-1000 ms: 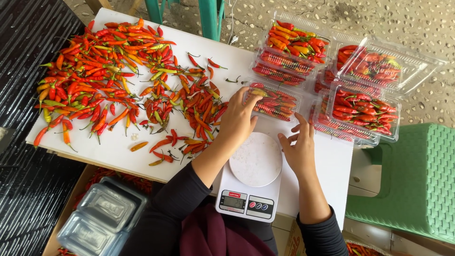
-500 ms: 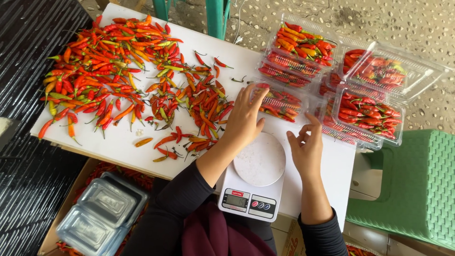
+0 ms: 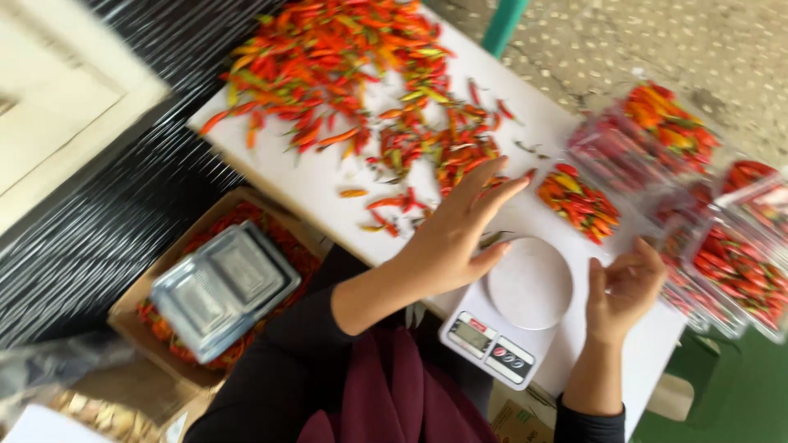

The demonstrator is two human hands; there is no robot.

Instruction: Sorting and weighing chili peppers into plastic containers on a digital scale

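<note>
My left hand [image 3: 455, 242] hovers with fingers spread over the white table [image 3: 304, 184], at the left rim of a white digital kitchen scale [image 3: 525, 303]. Its round platter is bare. My fingertips point toward a small clear tub of red and orange chillies [image 3: 579, 201] without touching it. My right hand [image 3: 628, 287] sits just right of the scale, fingers loosely curled, holding nothing, close to the filled clear tubs [image 3: 735, 275]. A big loose heap of red, orange and green chillies [image 3: 328, 70] covers the far left of the table.
More filled clear tubs [image 3: 669, 131] stand at the table's right end. A stack of empty clear tubs [image 3: 222, 287] rests on a cardboard box of chillies [image 3: 156, 332] by my left elbow. A black ribbed surface [image 3: 107, 221] lies on the left, a green stool [image 3: 726, 394] at the lower right.
The view has swung and tilted, with blur. My left hand has drawn back from the small tub toward the scale's edge. My right hand has curled and stays beside the scale.
</note>
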